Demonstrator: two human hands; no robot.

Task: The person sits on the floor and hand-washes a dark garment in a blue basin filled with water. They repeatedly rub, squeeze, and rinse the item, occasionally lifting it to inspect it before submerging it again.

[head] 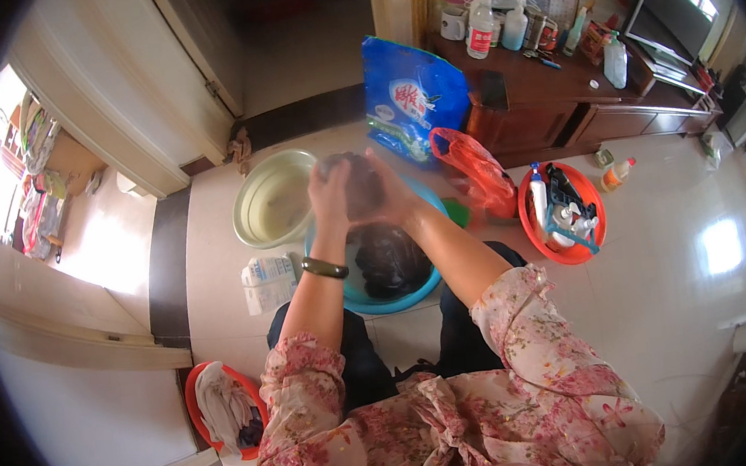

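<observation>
Both my hands are raised over a light blue plastic basin [385, 307] on the floor between my knees. A bunched dark wet-looking cloth [364, 184] is pressed between them, slightly blurred. My left hand [329, 197] grips its left side, and a dark bangle [324, 268] circles that wrist. On the cloth's right side is my right hand [398, 198], fingers pointing up. Below, more dark fabric [392, 264] lies crumpled inside the basin. A pale green basin [241, 227] with cloudy water stands just beyond my left hand.
A blue detergent bag [412, 102] and a red plastic bag [476, 169] stand ahead, beside a wooden cabinet [523, 132]. An orange-red basin [598, 225] of bottles sits right. Another red basin [194, 405] holds clothes at lower left. A white packet [269, 286] lies left.
</observation>
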